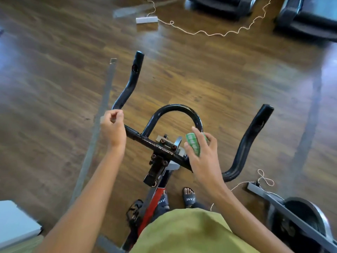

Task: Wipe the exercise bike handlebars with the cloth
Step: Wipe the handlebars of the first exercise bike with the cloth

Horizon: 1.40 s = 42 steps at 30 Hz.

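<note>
The black exercise bike handlebars stand in the middle, with a centre loop, a left horn and a right horn. My right hand grips a folded green patterned cloth just over the right part of the crossbar, beside the loop's right foot. My left hand hovers over the left bend of the bar with loosely curled fingers, and nothing shows in it. The bend beneath that hand is hidden.
The bike's red frame and a pedal lie below, next to my sandalled feet. On the wooden floor are a grey metal strip and loose string. Another machine's flywheel is bottom right, treadmills top right.
</note>
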Each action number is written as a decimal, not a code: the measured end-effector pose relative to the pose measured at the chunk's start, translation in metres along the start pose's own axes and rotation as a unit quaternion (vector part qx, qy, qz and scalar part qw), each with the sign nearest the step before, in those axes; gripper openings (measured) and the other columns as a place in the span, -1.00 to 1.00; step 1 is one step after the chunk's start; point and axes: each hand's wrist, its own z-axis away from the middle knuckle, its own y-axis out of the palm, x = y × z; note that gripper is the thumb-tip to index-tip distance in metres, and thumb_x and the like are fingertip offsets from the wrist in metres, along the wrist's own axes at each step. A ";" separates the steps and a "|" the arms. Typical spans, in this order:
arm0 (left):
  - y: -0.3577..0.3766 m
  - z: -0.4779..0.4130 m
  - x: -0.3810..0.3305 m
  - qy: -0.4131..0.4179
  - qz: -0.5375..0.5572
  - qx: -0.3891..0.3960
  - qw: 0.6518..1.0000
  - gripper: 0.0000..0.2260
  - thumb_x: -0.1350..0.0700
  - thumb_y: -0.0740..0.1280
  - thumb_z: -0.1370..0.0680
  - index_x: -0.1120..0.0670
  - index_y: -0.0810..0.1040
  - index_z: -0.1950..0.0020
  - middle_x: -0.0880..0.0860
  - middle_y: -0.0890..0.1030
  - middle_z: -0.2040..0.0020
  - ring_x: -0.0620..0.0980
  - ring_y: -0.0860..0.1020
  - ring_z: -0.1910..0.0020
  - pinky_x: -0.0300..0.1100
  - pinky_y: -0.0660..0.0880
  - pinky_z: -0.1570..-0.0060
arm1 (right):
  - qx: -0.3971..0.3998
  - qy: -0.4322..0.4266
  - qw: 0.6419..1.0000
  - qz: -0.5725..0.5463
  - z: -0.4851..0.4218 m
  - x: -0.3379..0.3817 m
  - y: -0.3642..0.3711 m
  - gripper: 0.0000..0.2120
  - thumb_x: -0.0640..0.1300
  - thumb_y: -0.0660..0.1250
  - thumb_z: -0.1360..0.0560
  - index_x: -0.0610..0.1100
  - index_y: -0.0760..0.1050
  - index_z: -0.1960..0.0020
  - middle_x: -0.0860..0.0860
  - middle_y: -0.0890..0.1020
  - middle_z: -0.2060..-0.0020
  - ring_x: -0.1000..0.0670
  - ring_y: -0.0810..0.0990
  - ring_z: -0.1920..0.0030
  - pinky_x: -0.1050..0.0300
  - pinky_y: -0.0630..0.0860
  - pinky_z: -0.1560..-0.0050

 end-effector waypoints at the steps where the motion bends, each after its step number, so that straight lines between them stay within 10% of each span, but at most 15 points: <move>1: 0.000 -0.010 0.002 0.011 -0.013 0.002 1.000 -0.91 0.06 0.32 -0.50 -0.01 0.61 0.07 0.08 0.59 0.00 -0.13 0.51 0.14 -0.12 0.53 -0.03 | -0.007 -0.015 0.999 0.045 0.002 -0.001 0.005 -0.52 0.13 0.22 -0.62 0.28 0.18 -0.50 0.14 0.13 -0.44 0.04 0.27 -0.40 0.11 0.37 -0.31; 11: 0.024 -0.065 0.010 0.042 -0.287 0.101 0.952 -0.54 -0.12 0.15 -0.64 0.09 0.33 -0.47 0.21 0.42 -0.38 0.22 0.37 -0.36 0.10 0.28 -0.36 | -0.095 -0.036 0.936 0.338 0.019 -0.024 0.059 -0.41 0.13 0.12 -0.65 -0.01 0.08 -0.61 -0.14 -0.03 -0.60 -0.20 0.21 -0.48 -0.14 0.35 -0.38; 23: 0.026 -0.056 0.015 0.084 -0.292 0.076 0.950 -0.61 -0.06 0.12 -0.68 0.14 0.36 -0.42 0.19 0.47 -0.33 0.28 0.47 -0.26 0.12 0.37 -0.16 | -0.129 0.003 0.946 0.298 -0.046 -0.018 0.050 -0.36 0.13 -0.05 -0.65 -0.02 -0.21 -0.63 -0.12 -0.22 -0.59 -0.19 -0.09 -0.60 -0.16 0.07 -0.56; 31: 0.027 -0.055 0.015 0.083 -0.293 0.069 0.950 -0.61 -0.05 0.12 -0.68 0.16 0.37 -0.41 0.20 0.49 -0.28 0.26 0.47 -0.23 0.12 0.37 -0.15 | -0.101 -0.025 0.962 0.254 -0.020 -0.025 0.043 -0.32 0.09 0.07 -0.67 -0.01 -0.28 -0.60 -0.07 -0.25 -0.58 -0.20 0.05 -0.58 -0.14 0.25 -0.51; 35: 0.026 -0.051 0.011 0.087 -0.297 0.070 0.948 -0.61 -0.04 0.12 -0.69 0.17 0.36 -0.42 0.20 0.49 -0.28 0.25 0.48 -0.23 0.11 0.36 -0.16 | -0.074 -0.035 0.947 0.311 -0.062 -0.026 0.038 -0.39 0.11 -0.23 -0.67 -0.17 -0.16 -0.62 -0.24 -0.19 -0.58 -0.26 -0.11 -0.59 -0.15 0.09 -0.57; 42: 0.027 -0.053 0.014 0.076 -0.292 0.072 0.951 -0.60 -0.07 0.11 -0.68 0.15 0.35 -0.41 0.17 0.48 -0.28 0.24 0.50 -0.20 0.10 0.39 -0.13 | -0.076 -0.090 0.931 0.345 -0.070 -0.023 0.027 -0.35 0.05 0.10 -0.64 -0.15 -0.05 -0.62 -0.24 -0.02 -0.58 -0.24 0.18 -0.53 -0.14 0.45 -0.36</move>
